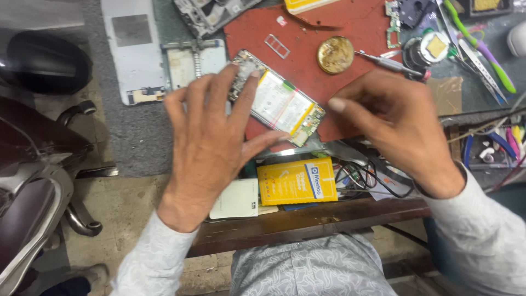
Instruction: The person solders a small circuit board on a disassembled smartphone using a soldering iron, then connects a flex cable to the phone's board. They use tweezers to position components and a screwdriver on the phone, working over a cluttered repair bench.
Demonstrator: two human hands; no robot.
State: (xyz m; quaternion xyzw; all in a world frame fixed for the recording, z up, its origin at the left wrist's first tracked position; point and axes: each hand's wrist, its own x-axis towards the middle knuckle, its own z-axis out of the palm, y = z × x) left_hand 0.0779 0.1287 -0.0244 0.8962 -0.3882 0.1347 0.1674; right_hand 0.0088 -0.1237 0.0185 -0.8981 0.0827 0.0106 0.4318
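Left hand (211, 137) is spread wide, fingers grasping the opened phone (278, 106) by its near and far edges, pinning it on the red mat (307, 60) on the counter (137, 131). Right hand (392, 123) sits just right of the phone, fingers curled, index tip close to the phone's corner; whether it pinches anything, I cannot tell. Beyond the right hand lie a round brass disc (335, 55) and a screwdriver (389, 63). Below both hands, a yellow box (297, 181).

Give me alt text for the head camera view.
The left hand steadies an opened phone on a red mat, and the right hand hovers beside it. A yellow box lies below.
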